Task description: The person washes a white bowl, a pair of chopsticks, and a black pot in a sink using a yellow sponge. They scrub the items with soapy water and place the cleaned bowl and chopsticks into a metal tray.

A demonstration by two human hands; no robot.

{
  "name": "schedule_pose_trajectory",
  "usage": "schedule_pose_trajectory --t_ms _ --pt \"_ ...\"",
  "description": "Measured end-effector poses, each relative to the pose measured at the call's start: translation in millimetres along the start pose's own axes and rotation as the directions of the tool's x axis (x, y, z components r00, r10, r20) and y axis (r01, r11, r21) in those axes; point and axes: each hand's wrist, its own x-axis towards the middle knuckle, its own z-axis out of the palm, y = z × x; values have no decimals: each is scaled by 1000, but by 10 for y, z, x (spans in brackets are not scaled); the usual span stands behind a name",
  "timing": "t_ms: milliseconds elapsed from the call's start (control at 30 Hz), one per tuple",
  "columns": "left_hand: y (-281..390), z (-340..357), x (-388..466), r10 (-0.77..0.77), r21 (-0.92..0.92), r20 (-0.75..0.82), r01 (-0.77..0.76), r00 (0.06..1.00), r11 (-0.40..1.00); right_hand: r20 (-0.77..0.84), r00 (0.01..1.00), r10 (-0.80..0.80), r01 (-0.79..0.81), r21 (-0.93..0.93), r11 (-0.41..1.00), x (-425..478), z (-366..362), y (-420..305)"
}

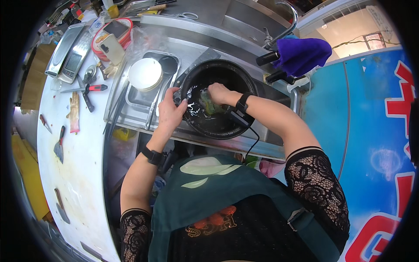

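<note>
A round black pan [226, 126] rests over the steel sink counter in front of me, with shiny wet patches inside it. At its left rim my left hand [172, 109] grips the edge, the thumb on the rim. Inside the pan, my right hand [221, 93] presses a wet greenish scrubbing cloth or pad [210, 104] against the inner surface; its exact kind is unclear. Just left of the pan, a stack of white bowls [145, 74] sits in a steel tray [139, 101], beside a long metal utensil [151, 113].
A faucet [293, 19] and a purple cloth [302, 55] over black handles stand at the back right. The white worktop [85, 170] on the left bears a digital scale [70, 54], several knives, a scraper [59, 147] and a glove [74, 113]. A phone [112, 49] leans near a red-rimmed container [129, 32].
</note>
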Motion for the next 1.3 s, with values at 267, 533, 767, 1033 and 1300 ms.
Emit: schedule_pose_trajectory --t_ms 267,533,767,1033,1300 --pt "-57 20 26 60 20 -28 -59 998 998 168 982 -92 105 -70 992 67 17 -211" --pt "-140 12 52 63 24 -13 -62 998 998 235 972 -9 31 -90 995 228 -18 -273" --pt "-117 -12 36 120 -60 -54 -123 991 991 -311 948 -61 64 -2 998 -667 -922 -261" --pt "-153 -48 114 203 -259 110 -169 973 951 -654 701 284 -417 -53 907 -715 -696 108" --pt "-273 -38 206 268 -270 127 -227 955 936 -863 501 72 136 161 977 -88 -465 -594"
